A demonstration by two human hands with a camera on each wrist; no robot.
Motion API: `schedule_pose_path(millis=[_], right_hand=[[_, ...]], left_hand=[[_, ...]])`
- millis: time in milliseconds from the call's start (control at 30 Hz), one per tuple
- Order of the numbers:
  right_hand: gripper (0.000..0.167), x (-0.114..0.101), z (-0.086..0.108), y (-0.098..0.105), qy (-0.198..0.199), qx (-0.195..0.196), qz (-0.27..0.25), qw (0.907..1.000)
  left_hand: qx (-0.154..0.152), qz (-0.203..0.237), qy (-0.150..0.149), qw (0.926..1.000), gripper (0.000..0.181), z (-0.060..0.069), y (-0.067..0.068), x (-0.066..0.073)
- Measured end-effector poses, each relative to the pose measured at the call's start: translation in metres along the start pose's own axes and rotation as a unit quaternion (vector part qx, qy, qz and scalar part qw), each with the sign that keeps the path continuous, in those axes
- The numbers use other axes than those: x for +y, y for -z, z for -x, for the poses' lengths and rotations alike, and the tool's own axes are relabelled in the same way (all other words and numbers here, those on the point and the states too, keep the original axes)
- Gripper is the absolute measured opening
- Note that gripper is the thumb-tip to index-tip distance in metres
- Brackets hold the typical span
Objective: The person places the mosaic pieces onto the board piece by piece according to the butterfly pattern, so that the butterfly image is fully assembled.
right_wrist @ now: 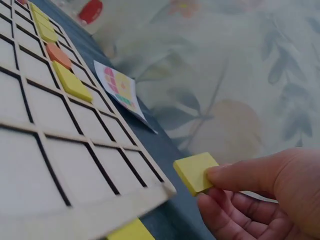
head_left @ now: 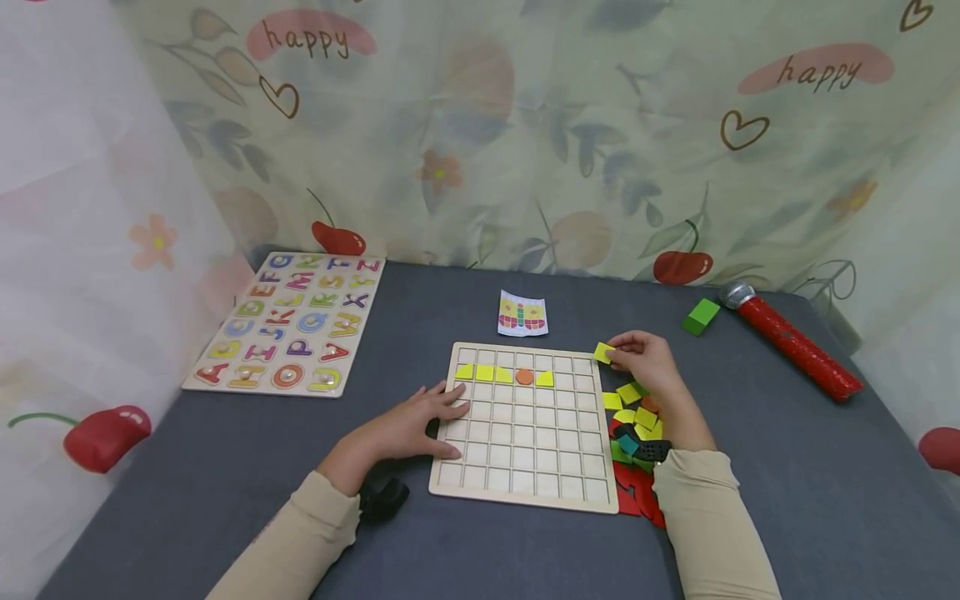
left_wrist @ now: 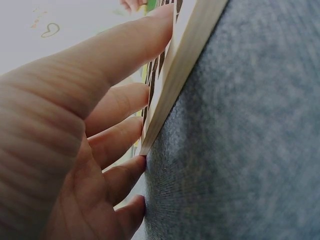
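Note:
A wooden grid board (head_left: 525, 433) lies on the dark cloth, with several yellow pieces (head_left: 485, 372) and one orange round piece (head_left: 525, 377) set in its second row. My left hand (head_left: 408, 425) rests on the board's left edge, thumb and fingers spread; in the left wrist view the fingertips touch the board's side and top. Between thumb and fingers my right hand (head_left: 647, 360) pinches a yellow square tile (right_wrist: 194, 171), held just off the board's far right corner. A small card (head_left: 522, 314) with a colored butterfly pattern lies behind the board.
Loose yellow, green, orange and red pieces (head_left: 630, 492) lie heaped along the board's right side, partly under the right wrist. An alphabet board (head_left: 288, 325) lies at the left. A green block (head_left: 701, 317) and a red microphone (head_left: 798, 346) are at the right rear. Behind hangs a printed curtain (head_left: 480, 125).

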State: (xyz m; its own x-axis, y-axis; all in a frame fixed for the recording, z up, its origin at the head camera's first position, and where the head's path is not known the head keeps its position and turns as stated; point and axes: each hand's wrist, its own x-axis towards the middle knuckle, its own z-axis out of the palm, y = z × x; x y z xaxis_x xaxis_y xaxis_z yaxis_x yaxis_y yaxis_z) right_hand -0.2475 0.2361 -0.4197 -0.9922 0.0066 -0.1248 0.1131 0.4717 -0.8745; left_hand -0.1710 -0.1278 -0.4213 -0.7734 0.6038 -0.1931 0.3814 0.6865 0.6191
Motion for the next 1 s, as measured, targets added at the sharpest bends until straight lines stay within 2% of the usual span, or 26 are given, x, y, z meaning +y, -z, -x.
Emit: schedule_pose_path(millis=[200,333,467,667,833,1000], right_hand=[[0.027,-0.011,0.002,-0.016,0.033,-0.092,0.003,0.9952],[0.025,-0.013,0.003,-0.025,0.041,-0.136,0.017,0.9897],[0.023,-0.013,0.005,-0.029,0.036,-0.144,0.042,0.9880],[0.017,-0.013,0.005,-0.034,0.048,-0.129,0.083,0.9871],[0.017,-0.016,0.006,-0.033,0.048,-0.128,0.093,0.9862],[0.022,-0.015,0.008,-0.024,0.041,-0.135,0.093,0.9855]], left_hand=[[0.001,-0.001,0.002,1.0000,0.075,0.000,0.000,0.000],[0.001,-0.001,0.003,1.0000,0.075,-0.001,0.000,0.000],[0.001,0.002,-0.003,1.0000,0.075,-0.002,0.000,-0.001],[0.001,0.005,-0.006,1.0000,0.074,-0.001,0.000,-0.001],[0.001,-0.001,-0.001,1.0000,0.075,0.000,0.000,-0.001],[0.002,0.003,-0.006,1.0000,0.074,0.000,0.001,-0.001]])
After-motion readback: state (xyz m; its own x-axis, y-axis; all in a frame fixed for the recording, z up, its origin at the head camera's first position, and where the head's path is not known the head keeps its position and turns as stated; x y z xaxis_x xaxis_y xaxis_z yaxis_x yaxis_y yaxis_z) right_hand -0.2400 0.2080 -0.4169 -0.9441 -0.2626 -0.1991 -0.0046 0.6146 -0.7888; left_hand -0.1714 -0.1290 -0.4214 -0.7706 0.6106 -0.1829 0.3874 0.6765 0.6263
